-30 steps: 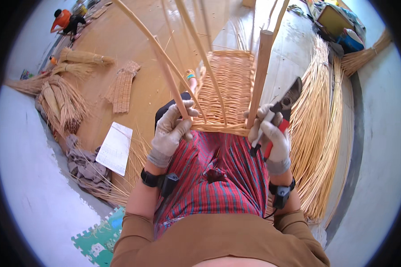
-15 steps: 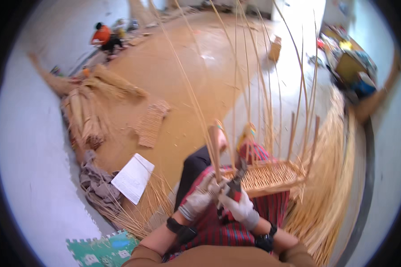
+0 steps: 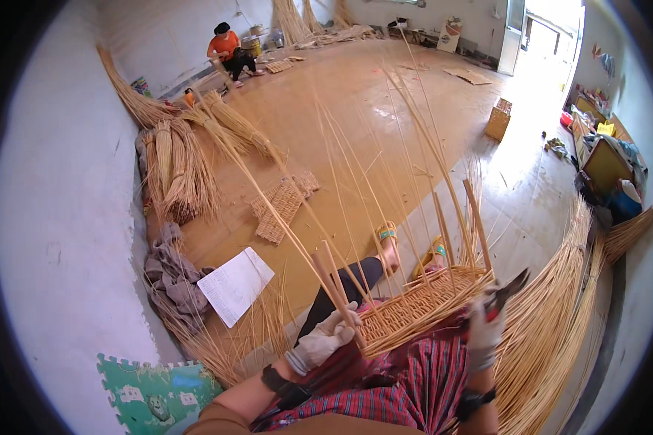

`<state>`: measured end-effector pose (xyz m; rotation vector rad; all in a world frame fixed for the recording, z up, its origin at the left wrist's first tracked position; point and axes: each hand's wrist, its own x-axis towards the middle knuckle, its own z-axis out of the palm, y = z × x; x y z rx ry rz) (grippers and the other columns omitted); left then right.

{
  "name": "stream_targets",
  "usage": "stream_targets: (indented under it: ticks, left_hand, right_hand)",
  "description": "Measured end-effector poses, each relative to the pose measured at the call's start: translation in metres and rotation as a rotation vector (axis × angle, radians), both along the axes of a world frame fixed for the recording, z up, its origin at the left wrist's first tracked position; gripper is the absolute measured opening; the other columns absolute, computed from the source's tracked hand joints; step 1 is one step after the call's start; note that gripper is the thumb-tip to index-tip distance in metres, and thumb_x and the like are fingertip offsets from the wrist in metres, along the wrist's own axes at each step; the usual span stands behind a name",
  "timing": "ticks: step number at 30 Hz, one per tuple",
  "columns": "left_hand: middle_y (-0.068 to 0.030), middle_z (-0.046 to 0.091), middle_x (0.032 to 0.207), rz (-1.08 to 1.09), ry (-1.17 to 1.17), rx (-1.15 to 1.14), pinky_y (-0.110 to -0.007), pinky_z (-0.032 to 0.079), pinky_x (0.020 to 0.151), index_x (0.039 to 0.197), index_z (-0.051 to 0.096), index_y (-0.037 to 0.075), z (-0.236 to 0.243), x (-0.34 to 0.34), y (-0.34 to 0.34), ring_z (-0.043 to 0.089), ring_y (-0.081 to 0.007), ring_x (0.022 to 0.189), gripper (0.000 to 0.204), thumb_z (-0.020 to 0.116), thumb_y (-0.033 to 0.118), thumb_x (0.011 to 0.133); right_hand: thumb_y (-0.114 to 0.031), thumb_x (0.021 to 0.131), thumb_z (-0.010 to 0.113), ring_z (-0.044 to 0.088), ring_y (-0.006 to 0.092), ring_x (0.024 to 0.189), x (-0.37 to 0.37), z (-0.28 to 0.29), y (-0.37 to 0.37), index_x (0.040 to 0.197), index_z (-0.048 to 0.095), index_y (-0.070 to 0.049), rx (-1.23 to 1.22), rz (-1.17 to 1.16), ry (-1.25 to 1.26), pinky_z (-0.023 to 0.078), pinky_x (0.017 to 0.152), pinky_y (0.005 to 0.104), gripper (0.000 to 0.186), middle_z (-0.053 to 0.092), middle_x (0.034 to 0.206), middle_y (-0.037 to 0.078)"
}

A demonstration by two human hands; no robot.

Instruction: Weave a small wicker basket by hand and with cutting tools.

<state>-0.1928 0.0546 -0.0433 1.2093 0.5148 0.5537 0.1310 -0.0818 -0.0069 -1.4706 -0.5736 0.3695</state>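
Observation:
A half-woven wicker basket [image 3: 419, 308] rests on my lap over a red checked cloth [image 3: 406, 377], with many long thin canes rising from its rim. My left hand [image 3: 331, 335], in a pale glove, grips thick upright stakes [image 3: 334, 286] at the basket's near left corner. On the basket's right side my gloved right hand [image 3: 484, 328] holds red-handled pruning shears [image 3: 506, 288], their blades pointing up and away. My legs and sandalled feet [image 3: 388, 235] stretch out beyond the basket.
Loose willow rods lie heaped along the right [image 3: 559, 319]. Bundles of cane [image 3: 178, 170], a small woven mat [image 3: 281, 206], a white paper sheet [image 3: 234, 284] and grey rags [image 3: 168, 272] are on the left floor. A person in orange [image 3: 228, 51] sits far back.
The view has tilted up toward the room. My right hand with the shears has moved from beside my left hand to the basket's right side, and the basket now lies flatter on my lap.

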Motion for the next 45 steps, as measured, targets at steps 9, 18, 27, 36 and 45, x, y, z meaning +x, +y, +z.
stream_targets:
  ticks: [9,18,27,36,45]
  left_hand:
    - [-0.0019,0.044,0.154,0.033,-0.136,-0.442,-0.042,0.049,0.112,0.146,0.049,0.014,0.007,-0.026,-0.052,0.043,-0.0243,0.146,0.045,0.065,0.019,0.104]
    - [-0.0011,0.064,0.115,0.364,0.286,0.252,-0.021,0.047,0.075,0.142,0.054,0.007,-0.025,-0.006,0.025,0.053,-0.0059,0.087,0.038,0.058,0.026,0.109]
    - [-0.0193,0.043,0.155,0.541,0.433,0.905,-0.044,0.032,0.122,0.154,0.040,0.003,-0.042,0.066,0.033,0.043,-0.0338,0.144,0.066,0.069,0.007,0.096]
    - [-0.0124,0.059,0.143,-0.333,0.230,1.512,-0.052,0.025,0.127,0.122,0.067,0.019,-0.012,0.161,-0.084,0.045,-0.0333,0.145,0.034,0.067,0.026,0.089]
    - [-0.0031,0.061,0.090,-0.713,-0.176,1.219,-0.048,0.053,0.107,0.106,0.066,0.013,0.053,0.117,-0.055,0.067,-0.0261,0.099,0.033,0.066,0.009,0.073]
  right_hand:
    - [-0.004,0.096,0.064,0.056,0.0093,0.078,0.053,0.021,-0.033,0.125,0.060,-0.005,-0.344,0.126,-0.229,0.051,0.072,0.0257,0.029,0.056,0.087,-0.001]
    - [-0.007,0.095,0.070,0.063,0.0109,0.082,-0.013,-0.025,-0.098,0.131,0.059,-0.004,-0.262,0.008,0.036,0.054,0.077,0.0285,0.038,0.064,0.091,0.001]
    - [-0.005,0.093,0.070,0.063,0.0106,0.075,-0.046,-0.055,-0.118,0.116,0.061,-0.006,-0.350,-0.026,0.251,0.053,0.071,0.0291,0.025,0.064,0.086,0.001]
    - [-0.009,0.088,0.070,0.072,0.0208,0.094,-0.047,0.005,-0.140,0.114,0.066,-0.004,-0.521,0.313,0.081,0.055,0.089,0.0348,0.027,0.072,0.099,0.013]
    - [-0.014,0.061,0.090,0.062,0.0306,0.105,-0.003,0.004,-0.150,0.134,0.063,-0.012,-0.992,-0.121,-0.972,0.048,0.093,0.0447,0.078,0.059,0.115,0.011]
